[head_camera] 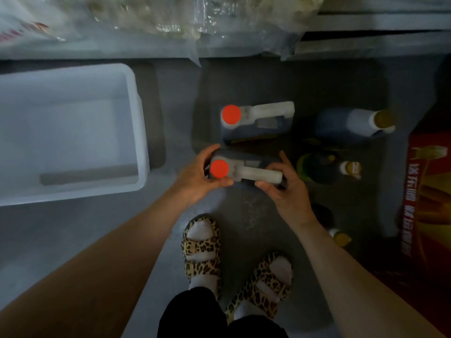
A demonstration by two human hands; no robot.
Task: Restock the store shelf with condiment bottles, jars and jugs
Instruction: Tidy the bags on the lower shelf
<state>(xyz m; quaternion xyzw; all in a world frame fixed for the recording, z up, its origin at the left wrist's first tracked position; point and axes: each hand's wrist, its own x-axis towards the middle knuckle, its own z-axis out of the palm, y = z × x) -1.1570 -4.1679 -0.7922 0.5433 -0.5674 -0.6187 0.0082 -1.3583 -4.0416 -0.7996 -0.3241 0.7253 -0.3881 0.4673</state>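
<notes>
While standing on the grey floor [73,240] over the near jug [244,172], looks straight down. Left of that jug, a white tub [131,93]; on the jug, left hand [197,179] curled round the red-capped end and right hand [288,189] gripping the white handle. Beyond it a second jug [256,120], right of it dark bottles [317,169], farther right a red carton [429,191].

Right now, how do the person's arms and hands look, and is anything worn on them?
Both forearms are bare, with no sleeves in view. The left hand and the right hand wear no gloves. I see no watch, bracelet or ring, though the picture is dim.
</notes>
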